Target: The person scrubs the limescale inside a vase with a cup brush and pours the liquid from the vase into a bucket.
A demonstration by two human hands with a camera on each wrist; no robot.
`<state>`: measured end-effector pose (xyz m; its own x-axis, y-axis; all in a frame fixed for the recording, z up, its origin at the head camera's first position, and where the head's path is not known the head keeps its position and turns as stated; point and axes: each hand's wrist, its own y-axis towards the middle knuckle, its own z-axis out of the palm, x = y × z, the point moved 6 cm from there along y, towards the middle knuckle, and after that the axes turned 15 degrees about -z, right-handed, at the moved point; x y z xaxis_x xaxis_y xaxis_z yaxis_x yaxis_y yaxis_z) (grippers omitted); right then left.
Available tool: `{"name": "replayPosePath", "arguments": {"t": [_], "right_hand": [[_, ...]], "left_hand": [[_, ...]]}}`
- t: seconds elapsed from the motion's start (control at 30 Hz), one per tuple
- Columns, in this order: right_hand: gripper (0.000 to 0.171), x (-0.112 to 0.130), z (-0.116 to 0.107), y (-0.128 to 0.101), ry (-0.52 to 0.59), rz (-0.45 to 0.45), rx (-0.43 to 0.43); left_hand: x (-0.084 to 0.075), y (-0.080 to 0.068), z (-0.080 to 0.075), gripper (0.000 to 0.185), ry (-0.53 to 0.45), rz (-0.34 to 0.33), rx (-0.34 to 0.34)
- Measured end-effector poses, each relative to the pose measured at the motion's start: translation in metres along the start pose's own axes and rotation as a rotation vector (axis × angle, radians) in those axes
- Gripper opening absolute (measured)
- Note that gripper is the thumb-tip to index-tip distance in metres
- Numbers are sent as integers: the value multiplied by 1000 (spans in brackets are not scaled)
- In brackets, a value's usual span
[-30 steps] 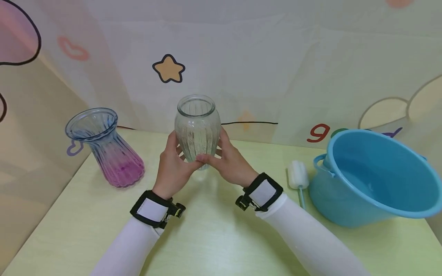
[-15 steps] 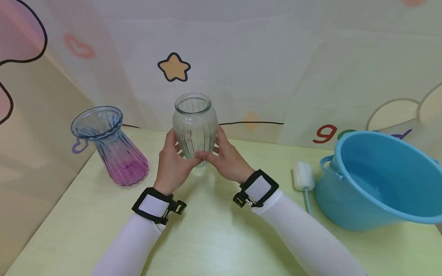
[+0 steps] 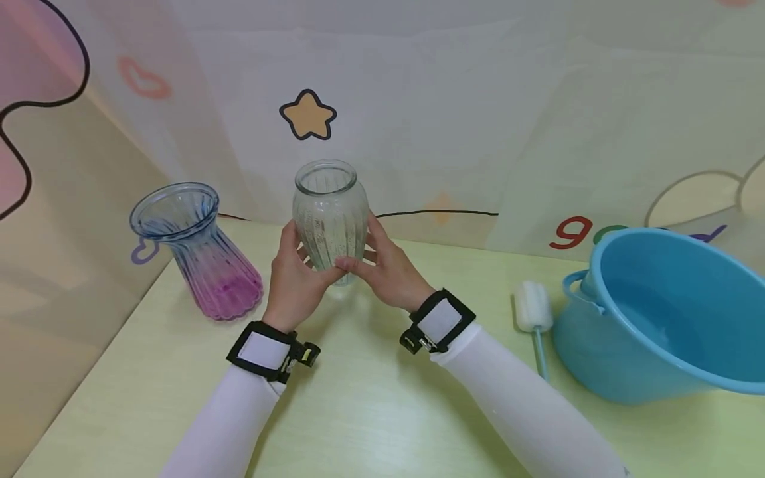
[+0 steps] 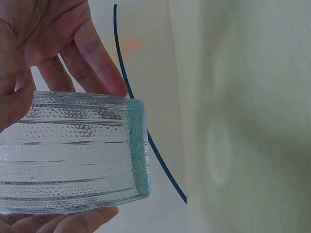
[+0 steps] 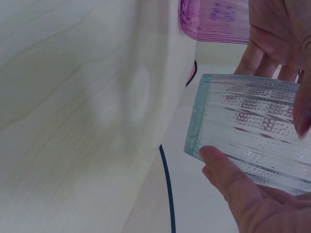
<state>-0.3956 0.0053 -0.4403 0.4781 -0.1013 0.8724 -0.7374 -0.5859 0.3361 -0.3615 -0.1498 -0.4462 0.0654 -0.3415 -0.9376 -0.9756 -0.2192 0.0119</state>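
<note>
A clear, ribbed glass vase (image 3: 331, 222) is held upright by both hands in the head view. My left hand (image 3: 297, 279) grips its left side, and my right hand (image 3: 391, 271) grips its right side. Both thumbs meet across the front near the bottom. Textured glass and the thick base of the vase (image 4: 80, 150) show in the left wrist view. The base of the vase (image 5: 197, 116) appears raised off the table in the right wrist view. A blue-to-pink glass vase (image 3: 224, 279) stands tilted-looking on the left of the table.
On the right is a big blue bucket (image 3: 609, 358) with a side handle. Beside it lies a white sponge brush (image 3: 532, 307) with a light blue stem, partly hidden by my right sleeve. A printed cloth backdrop (image 3: 418, 119) rises behind the pale table (image 3: 370, 418).
The clear vase and both hands have shifted slightly left against the backdrop. The whole head view has turned a little left. Both hands keep their hold.
</note>
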Motion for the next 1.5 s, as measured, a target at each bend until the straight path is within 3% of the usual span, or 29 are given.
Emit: {"name": "replayPosePath", "arguments": {"t": [0.27, 0.63, 1.5], "right_hand": [[92, -2, 3, 8, -12, -34, -4], [89, -6, 12, 13, -74, -7, 9], [88, -23, 35, 37, 103, -2, -71]], "left_hand": [[4, 4, -5, 99, -21, -22, -14], [14, 10, -11, 99, -29, -66, -30], [35, 22, -21, 99, -44, -102, -112]]}}
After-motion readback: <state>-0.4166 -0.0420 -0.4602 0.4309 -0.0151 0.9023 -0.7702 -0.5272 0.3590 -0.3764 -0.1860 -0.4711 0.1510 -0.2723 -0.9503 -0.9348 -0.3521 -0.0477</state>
